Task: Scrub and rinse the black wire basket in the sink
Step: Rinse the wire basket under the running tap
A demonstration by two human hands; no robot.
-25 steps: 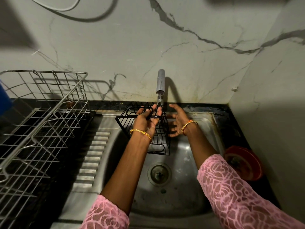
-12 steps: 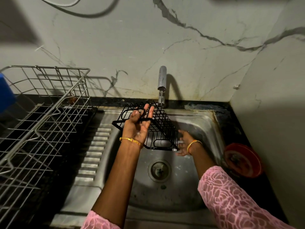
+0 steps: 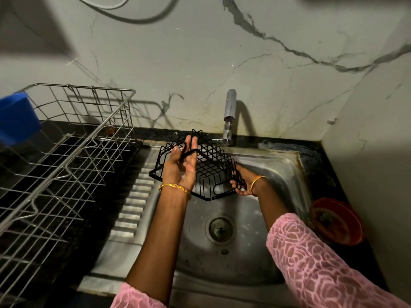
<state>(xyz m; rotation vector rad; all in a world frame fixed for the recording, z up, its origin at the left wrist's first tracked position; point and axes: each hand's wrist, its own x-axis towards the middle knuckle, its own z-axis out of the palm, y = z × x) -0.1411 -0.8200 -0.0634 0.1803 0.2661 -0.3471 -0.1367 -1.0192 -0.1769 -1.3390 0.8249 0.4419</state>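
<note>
I hold the black wire basket (image 3: 211, 172) tilted above the steel sink (image 3: 280, 172), just left of the tap (image 3: 230, 107). A thin stream of water runs from the tap past the basket's far right edge. My left hand (image 3: 181, 167) is palm up at the basket's left side, with the rim wire hooked between thumb and fingers. At the near right corner my right hand (image 3: 241, 183) grips the basket, its fingers curled round the wires and partly hidden behind them.
A large steel dish rack (image 3: 66, 156) stands on the black counter at the left, with a blue object (image 3: 16, 118) at its far corner. A red bowl (image 3: 337, 221) sits on the counter at the right. The drain (image 3: 220, 228) is below the basket.
The basket has swung left, away from the stream, and lies flatter. My right hand dropped from beside the tap and now grips the basket's near right corner.
</note>
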